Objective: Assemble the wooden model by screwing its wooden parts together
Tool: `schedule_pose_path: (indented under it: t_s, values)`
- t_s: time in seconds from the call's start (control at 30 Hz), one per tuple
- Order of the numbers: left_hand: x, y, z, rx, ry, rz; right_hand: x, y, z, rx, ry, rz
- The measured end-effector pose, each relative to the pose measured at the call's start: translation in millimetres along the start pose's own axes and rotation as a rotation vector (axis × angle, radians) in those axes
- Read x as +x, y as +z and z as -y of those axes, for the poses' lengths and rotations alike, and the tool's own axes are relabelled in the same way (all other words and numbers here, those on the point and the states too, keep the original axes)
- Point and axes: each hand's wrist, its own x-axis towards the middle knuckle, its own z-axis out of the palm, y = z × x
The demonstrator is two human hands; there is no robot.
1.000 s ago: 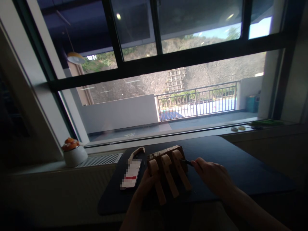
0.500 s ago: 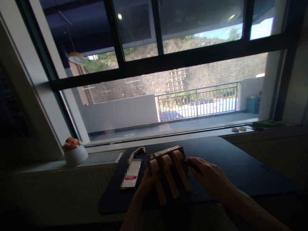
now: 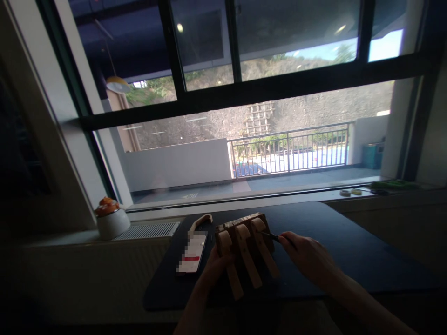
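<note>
A dark brown wooden block (image 3: pixel 244 219) with a rough pale top edge carries three light curved wooden strips (image 3: pixel 248 260), set side by side. The strips curl over near the block and run straight down toward me. My left hand (image 3: pixel 213 269) grips the block's left side, its thumb lying over the leftmost strip. In my right hand (image 3: pixel 305 251) is a slim black tool with a thin shaft (image 3: pixel 270 235), whose kind I cannot make out. Its tip reaches the rightmost strip near the curled end; shadow hides whether it touches.
On the dark table (image 3: pixel 328 242) a phone (image 3: pixel 193 253) lies left of the block. A loose curved wooden piece (image 3: pixel 199 222) is behind it. A white pot with an orange lid (image 3: pixel 111 218) stands on the sill. Rolls of tape (image 3: pixel 349 191) lie at the right under the window.
My right hand has shifted slightly right and more of the tool's thin shaft now shows. My left hand keeps its hold on the block. The whole view has moved a little.
</note>
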Motion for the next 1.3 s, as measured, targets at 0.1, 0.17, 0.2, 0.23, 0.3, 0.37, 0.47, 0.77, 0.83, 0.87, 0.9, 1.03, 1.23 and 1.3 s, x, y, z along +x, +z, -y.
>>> schedule_pose_path:
  t_s: [0.1,0.17,0.2,0.23,0.3,0.37,0.47,0.77,0.83,0.87,0.9,1.03,1.23,1.3]
  values:
    - [2.5,0.6,3.0,-0.002,0.006,0.033,-2.5,7.6,-1.7,0.002,-0.076,0.014]
    - [3.5,0.2,1.6,0.002,0.013,0.055,-3.9,11.7,-1.7,-0.008,-0.104,0.016]
    - [3.8,-0.9,-1.4,0.002,0.028,0.062,-4.4,13.2,-1.5,-0.014,-0.110,0.018]
    - [3.8,-2.9,-6.6,0.001,0.050,0.065,-4.9,14.4,-1.3,-0.021,-0.112,0.015]
    - [3.4,-8.8,-24.8,0.002,0.118,0.057,-5.4,15.9,-1.0,-0.036,-0.116,0.006]
    - [3.6,-14.1,-54.1,0.059,0.146,0.062,-5.5,16.9,-0.6,-0.044,-0.125,0.002]
    - [10.9,-8.8,-109.1,0.232,0.171,0.224,-5.1,18.2,0.1,-0.045,-0.131,-0.006]
    - [109.1,75.2,-136.1,1.005,-0.359,0.486,1.2,26.1,-11.4,-0.088,-0.133,0.001]
    - [122.3,79.6,-120.5,1.023,-0.438,0.514,3.4,26.8,-15.3,-0.091,-0.151,-0.012]
    - [125.3,79.2,-114.7,0.992,-0.441,0.523,4.4,26.7,-16.8,-0.090,-0.163,-0.023]
    - [126.2,77.3,-110.8,0.973,-0.444,0.530,5.2,26.3,-18.0,-0.089,-0.175,-0.036]
    - [111.4,59.9,-112.9,0.871,-0.365,0.546,5.7,22.0,-19.0,-0.070,-0.230,-0.115]
    - [65.1,26.1,-103.7,0.316,0.120,0.348,5.4,9.2,0.5,-0.020,-0.356,-0.404]
    - [51.6,20.5,-86.0,0.113,0.242,0.183,8.1,5.9,13.6,-0.013,-0.423,-0.457]
